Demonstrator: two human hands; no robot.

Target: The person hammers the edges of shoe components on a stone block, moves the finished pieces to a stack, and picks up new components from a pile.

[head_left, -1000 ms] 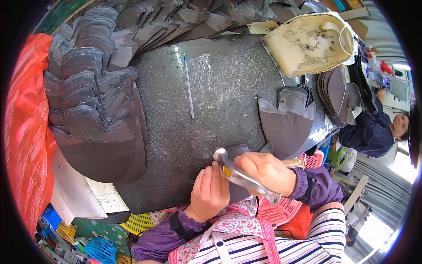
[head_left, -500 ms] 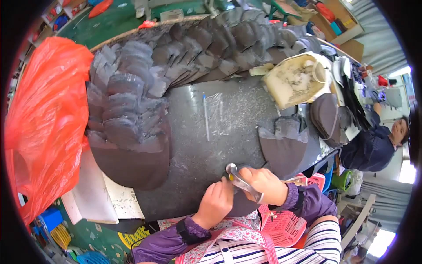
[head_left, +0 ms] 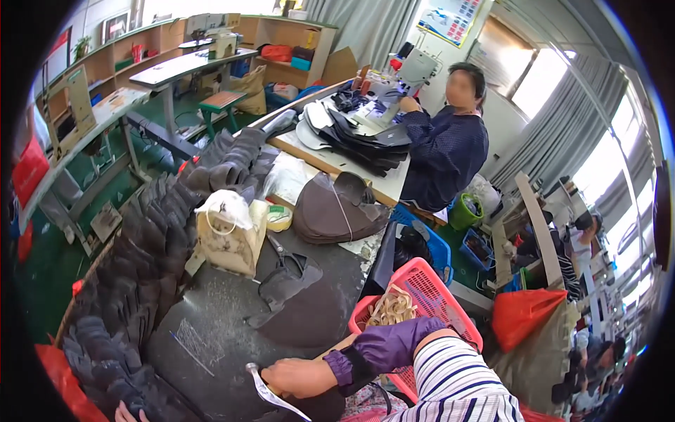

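Note:
My right hand (head_left: 299,377) is closed around the handle of a hammer (head_left: 266,387), whose silver head has a small round face and a long curved end. Below it lies the dark work surface. Only the fingertips of my left hand (head_left: 128,413) show at the lower left edge, slightly apart, beside the overlapping dark cut pieces (head_left: 95,352); the rest is out of view. Ahead of my right hand lies a dark brown piece (head_left: 306,316) with a rounded edge and a grey border. What looks like a pair of scissors (head_left: 279,250) lies behind it.
A stained cream container (head_left: 228,243) and a tied brown stack (head_left: 337,211) stand at the back. A pink basket (head_left: 439,295) with tan strips is by my right arm. A person (head_left: 450,141) sits beyond at a sewing machine (head_left: 420,70). A thin stick (head_left: 193,354) lies left.
The view has swung up and to the right. My left hand has left my right hand's side and gone to the dark pieces at left. My right hand still grips the hammer.

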